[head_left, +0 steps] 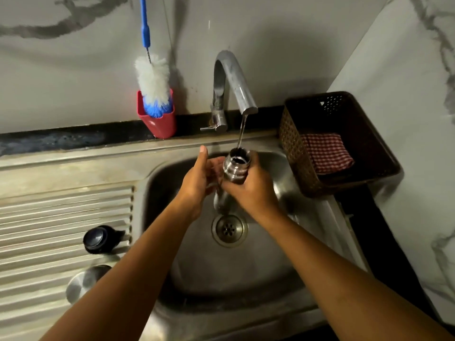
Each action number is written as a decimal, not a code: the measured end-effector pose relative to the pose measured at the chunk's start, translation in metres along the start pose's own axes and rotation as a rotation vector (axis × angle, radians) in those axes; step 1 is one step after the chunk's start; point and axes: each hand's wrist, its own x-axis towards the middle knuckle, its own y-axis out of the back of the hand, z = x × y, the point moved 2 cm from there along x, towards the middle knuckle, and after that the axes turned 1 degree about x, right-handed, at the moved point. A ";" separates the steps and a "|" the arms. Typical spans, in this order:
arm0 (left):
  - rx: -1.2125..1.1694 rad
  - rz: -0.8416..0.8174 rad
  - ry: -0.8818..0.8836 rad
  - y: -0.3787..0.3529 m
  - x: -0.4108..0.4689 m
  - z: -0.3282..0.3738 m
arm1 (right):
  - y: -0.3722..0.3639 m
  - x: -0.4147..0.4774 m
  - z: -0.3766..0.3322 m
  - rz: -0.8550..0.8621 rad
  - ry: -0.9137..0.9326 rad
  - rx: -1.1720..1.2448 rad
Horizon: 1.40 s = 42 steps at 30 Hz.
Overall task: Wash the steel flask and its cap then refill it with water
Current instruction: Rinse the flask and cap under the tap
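Observation:
The steel flask (235, 166) stands upright over the sink basin (266, 262), its open mouth under the tap (231, 80). A thin stream of water (241, 131) runs from the spout into the mouth. My right hand (251, 190) grips the flask body from the right. My left hand (199, 178) rests against its left side, thumb pointing up and fingers partly hidden behind the flask. A dark blue cap (98, 239) lies on the ribbed draining board (61, 217). A steel cup-like lid (85, 281) lies below it, partly hidden by my left forearm.
A bottle brush (152, 80) with a blue handle stands in a red holder (158, 121) on the ledge left of the tap. A brown basket (290, 143) holding a red checked cloth (325, 152) sits right of the sink. The drain (229, 230) lies below the flask.

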 end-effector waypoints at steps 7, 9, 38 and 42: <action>0.015 -0.003 -0.006 -0.003 0.005 0.003 | -0.004 0.000 0.004 -0.009 -0.025 -0.005; 0.002 -0.012 -0.010 -0.006 0.005 -0.002 | -0.005 0.001 0.007 -0.113 -0.068 -0.086; -0.112 -0.343 0.257 -0.002 -0.019 -0.014 | -0.017 -0.014 0.043 -0.292 -0.764 0.938; -0.086 -0.274 0.122 -0.001 -0.012 -0.024 | -0.020 -0.016 0.040 -0.290 -0.794 1.059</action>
